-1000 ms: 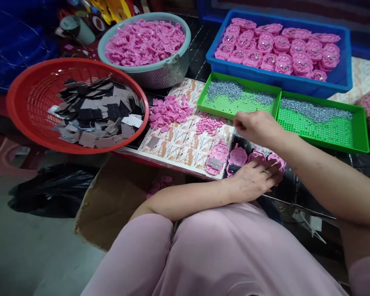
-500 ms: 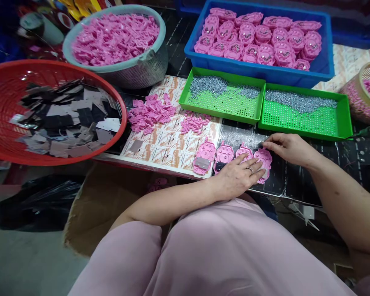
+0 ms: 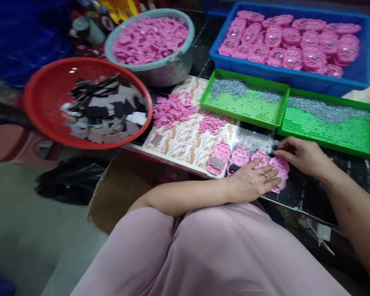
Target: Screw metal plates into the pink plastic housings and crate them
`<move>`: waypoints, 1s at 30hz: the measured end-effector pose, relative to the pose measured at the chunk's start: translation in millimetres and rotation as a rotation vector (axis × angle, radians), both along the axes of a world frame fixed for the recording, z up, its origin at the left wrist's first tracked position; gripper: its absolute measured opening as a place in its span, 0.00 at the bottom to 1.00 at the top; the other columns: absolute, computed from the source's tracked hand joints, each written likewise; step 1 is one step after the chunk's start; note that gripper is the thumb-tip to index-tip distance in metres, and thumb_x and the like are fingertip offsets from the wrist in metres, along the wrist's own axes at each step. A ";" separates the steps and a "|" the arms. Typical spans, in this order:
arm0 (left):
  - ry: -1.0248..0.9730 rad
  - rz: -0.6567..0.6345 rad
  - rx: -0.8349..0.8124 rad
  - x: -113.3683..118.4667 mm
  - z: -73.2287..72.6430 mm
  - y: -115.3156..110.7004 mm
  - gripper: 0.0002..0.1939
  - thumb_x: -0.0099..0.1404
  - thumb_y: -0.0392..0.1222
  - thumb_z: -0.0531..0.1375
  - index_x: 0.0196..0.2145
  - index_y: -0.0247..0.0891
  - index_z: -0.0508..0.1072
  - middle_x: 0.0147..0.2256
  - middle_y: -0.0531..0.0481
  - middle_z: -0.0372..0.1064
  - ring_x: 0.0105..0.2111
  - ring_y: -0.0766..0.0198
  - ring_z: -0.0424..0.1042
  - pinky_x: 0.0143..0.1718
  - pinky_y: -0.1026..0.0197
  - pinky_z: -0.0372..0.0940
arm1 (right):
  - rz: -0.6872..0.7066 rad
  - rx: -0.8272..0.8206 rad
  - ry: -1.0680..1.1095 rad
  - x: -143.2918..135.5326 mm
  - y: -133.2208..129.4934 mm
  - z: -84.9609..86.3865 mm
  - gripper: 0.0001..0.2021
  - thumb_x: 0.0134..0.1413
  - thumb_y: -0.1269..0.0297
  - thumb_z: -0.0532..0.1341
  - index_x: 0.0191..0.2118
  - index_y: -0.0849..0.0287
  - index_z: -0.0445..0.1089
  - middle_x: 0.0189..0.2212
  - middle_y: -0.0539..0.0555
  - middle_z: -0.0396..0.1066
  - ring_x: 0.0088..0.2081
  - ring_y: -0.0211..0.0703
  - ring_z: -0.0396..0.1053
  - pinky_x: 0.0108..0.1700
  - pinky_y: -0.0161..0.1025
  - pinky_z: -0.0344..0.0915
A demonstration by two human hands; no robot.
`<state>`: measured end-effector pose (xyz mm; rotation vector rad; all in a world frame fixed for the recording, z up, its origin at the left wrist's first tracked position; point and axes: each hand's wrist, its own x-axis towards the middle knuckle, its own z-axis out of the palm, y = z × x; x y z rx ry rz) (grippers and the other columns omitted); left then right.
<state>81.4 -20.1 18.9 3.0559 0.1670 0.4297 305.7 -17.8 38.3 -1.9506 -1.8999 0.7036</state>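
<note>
Back from the left green tray (image 3: pixel 234 103), my right hand (image 3: pixel 310 157), grip unclear, is seemingly working at the rightmost pink casing (image 3: pixel 282 165), right of centre, my left hand (image 3: pixel 253 181) steadying, fingers apart.

The left hand (image 3: pixel 253 181) lies palm-down, loosely spread, while the right hand (image 3: pixel 306 157) curls pinch-like

Pink plastic casings (image 3: pixel 239 157) in a row are numbering four; pink part heaps (image 3: pixel 173 109), two. Perforated green trays (image 3: pixel 246 107) are totalling two; blue tub (image 3: pixel 288 79), red basket (image 3: pixel 45 92), grey-blue basket (image 3: pixel 171 70), one each.
</note>
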 end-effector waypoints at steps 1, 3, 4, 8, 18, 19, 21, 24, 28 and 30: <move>0.023 -0.001 0.000 0.5 1.9 -0.5 0.18 0.72 0.36 0.49 0.56 0.37 0.68 0.58 0.43 0.65 0.57 0.57 0.66 0.58 0.46 0.60 | -0.029 -0.009 -0.003 1.0 -2.9 -1.2 0.20 0.47 0.40 0.60 0.28 0.54 0.70 0.26 0.55 0.73 0.25 0.42 0.67 0.29 0.41 0.62; 0.070 0.001 0.003 1.3 6.0 -0.6 0.19 0.72 0.36 0.49 0.57 0.38 0.68 0.59 0.45 0.64 0.57 0.58 0.66 0.59 0.47 0.60 | -0.051 -0.016 -0.019 3.7 -6.8 -3.7 0.19 0.47 0.38 0.60 0.27 0.50 0.71 0.27 0.56 0.75 0.23 0.43 0.66 0.28 0.43 0.61; 0.089 0.002 0.004 1.5 8.2 -0.3 0.19 0.72 0.35 0.48 0.58 0.39 0.68 0.59 0.45 0.64 0.58 0.59 0.66 0.59 0.47 0.60 | -0.055 -0.015 -0.019 5.0 -7.7 -5.3 0.19 0.46 0.38 0.60 0.27 0.48 0.72 0.29 0.57 0.76 0.23 0.43 0.66 0.28 0.44 0.61; 0.129 0.006 0.010 0.6 15.3 0.8 0.21 0.72 0.33 0.46 0.58 0.39 0.67 0.58 0.47 0.65 0.58 0.60 0.65 0.59 0.47 0.60 | -0.186 0.006 0.016 8.5 -9.1 -14.9 0.27 0.35 0.30 0.60 0.28 0.49 0.76 0.31 0.56 0.77 0.29 0.48 0.72 0.33 0.46 0.65; 0.088 0.006 0.017 0.1 12.4 0.6 0.21 0.71 0.33 0.46 0.58 0.37 0.68 0.58 0.45 0.66 0.58 0.58 0.66 0.58 0.45 0.59 | -0.170 -0.086 -0.038 1.7 -8.1 -11.6 0.39 0.26 0.23 0.55 0.32 0.54 0.77 0.33 0.54 0.77 0.30 0.47 0.72 0.34 0.45 0.66; 0.089 0.003 0.016 0.1 12.0 1.0 0.21 0.71 0.33 0.47 0.58 0.37 0.68 0.58 0.44 0.66 0.58 0.58 0.66 0.58 0.45 0.59 | -0.176 -0.083 -0.050 0.9 -7.4 -10.9 0.41 0.25 0.22 0.55 0.34 0.55 0.76 0.32 0.55 0.76 0.28 0.46 0.71 0.32 0.44 0.65; 0.092 0.001 0.016 0.6 11.3 0.9 0.21 0.71 0.33 0.47 0.58 0.37 0.68 0.58 0.44 0.66 0.58 0.58 0.65 0.59 0.45 0.58 | -0.189 -0.073 -0.058 0.2 -6.8 -10.5 0.42 0.24 0.22 0.56 0.35 0.56 0.74 0.29 0.55 0.75 0.25 0.44 0.68 0.29 0.43 0.64; 0.102 0.012 0.019 2.4 9.7 -3.0 0.21 0.71 0.33 0.46 0.58 0.39 0.68 0.58 0.45 0.65 0.59 0.58 0.65 0.59 0.45 0.58 | -0.209 -0.066 -0.013 0.5 -7.9 -11.5 0.36 0.26 0.26 0.60 0.31 0.57 0.72 0.27 0.56 0.74 0.23 0.42 0.66 0.27 0.43 0.63; -0.013 0.038 0.017 -3.6 12.7 1.6 0.21 0.74 0.44 0.45 0.60 0.40 0.65 0.61 0.44 0.60 0.61 0.60 0.61 0.61 0.48 0.56 | -0.215 -0.056 0.067 4.6 -11.2 -12.0 0.31 0.33 0.33 0.63 0.33 0.58 0.72 0.31 0.60 0.75 0.27 0.45 0.70 0.30 0.43 0.67; -0.093 0.089 0.025 -18.6 18.1 21.0 0.21 0.74 0.42 0.45 0.60 0.39 0.65 0.62 0.44 0.58 0.62 0.62 0.59 0.62 0.50 0.55 | -0.246 -0.047 0.083 8.3 -14.3 -10.1 0.28 0.36 0.38 0.63 0.36 0.57 0.73 0.34 0.61 0.76 0.30 0.46 0.72 0.33 0.43 0.69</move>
